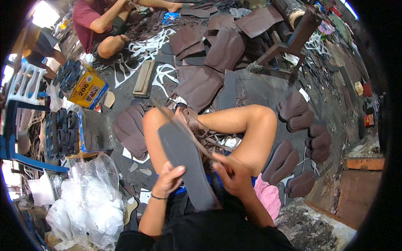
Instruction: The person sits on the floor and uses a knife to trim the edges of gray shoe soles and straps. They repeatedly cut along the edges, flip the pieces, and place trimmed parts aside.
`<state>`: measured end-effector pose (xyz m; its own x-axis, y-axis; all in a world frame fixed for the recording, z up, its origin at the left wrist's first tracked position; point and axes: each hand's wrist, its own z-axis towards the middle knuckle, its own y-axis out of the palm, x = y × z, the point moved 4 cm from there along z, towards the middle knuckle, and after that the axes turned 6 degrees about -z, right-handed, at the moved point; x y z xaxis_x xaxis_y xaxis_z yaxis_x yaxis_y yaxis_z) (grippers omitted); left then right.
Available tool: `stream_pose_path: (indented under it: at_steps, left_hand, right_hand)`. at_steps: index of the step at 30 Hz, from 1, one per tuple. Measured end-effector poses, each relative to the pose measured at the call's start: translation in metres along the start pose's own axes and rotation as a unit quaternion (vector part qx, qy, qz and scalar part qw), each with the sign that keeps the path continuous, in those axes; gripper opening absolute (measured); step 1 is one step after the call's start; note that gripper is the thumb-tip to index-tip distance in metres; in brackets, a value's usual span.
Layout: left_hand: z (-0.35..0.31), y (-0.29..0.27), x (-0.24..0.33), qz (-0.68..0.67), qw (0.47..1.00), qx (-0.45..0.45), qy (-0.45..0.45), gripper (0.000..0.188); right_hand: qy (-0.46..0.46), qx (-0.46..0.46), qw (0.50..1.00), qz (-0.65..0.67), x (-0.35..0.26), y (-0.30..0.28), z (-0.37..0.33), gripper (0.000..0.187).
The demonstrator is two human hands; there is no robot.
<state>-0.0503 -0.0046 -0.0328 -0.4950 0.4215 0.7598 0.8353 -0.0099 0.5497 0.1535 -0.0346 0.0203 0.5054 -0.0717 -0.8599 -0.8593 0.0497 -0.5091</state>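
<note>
My left hand [168,180] grips the side of a dark grey shoe sole [184,163], thumb on its flat face. The sole is held tilted above my lap. My right hand [232,173] is closed at the sole's other edge, on a long thin strip [190,136] that runs along that edge toward my knee. The strip is smeared, and whether it is an offcut or a blade I cannot tell. Brown offcuts [194,121] hang between my bent legs.
Stacked brown soles [130,127] lie left of my knee, and more brown soles [281,162] on the right. Brown sheets [199,85] lie ahead near a metal stand [284,54]. A clear bag [92,201] and yellow box [88,85] stand left. Another person [94,25] sits at far left.
</note>
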Motion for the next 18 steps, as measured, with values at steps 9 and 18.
stream_pose_path:
  at_steps: [9,18]
  left_hand:
    - [0.012,0.008,0.084,0.027,0.987,0.101,0.122,0.036]
    - [-0.006,0.018,0.076,0.031,0.992,0.074,0.095,0.041]
  right_hand:
    - [-0.056,-0.013,0.998,-0.018,-0.001,-0.004,-0.061,0.035]
    - [-0.081,0.011,0.995,-0.058,-0.018,-0.017,-0.063,0.035]
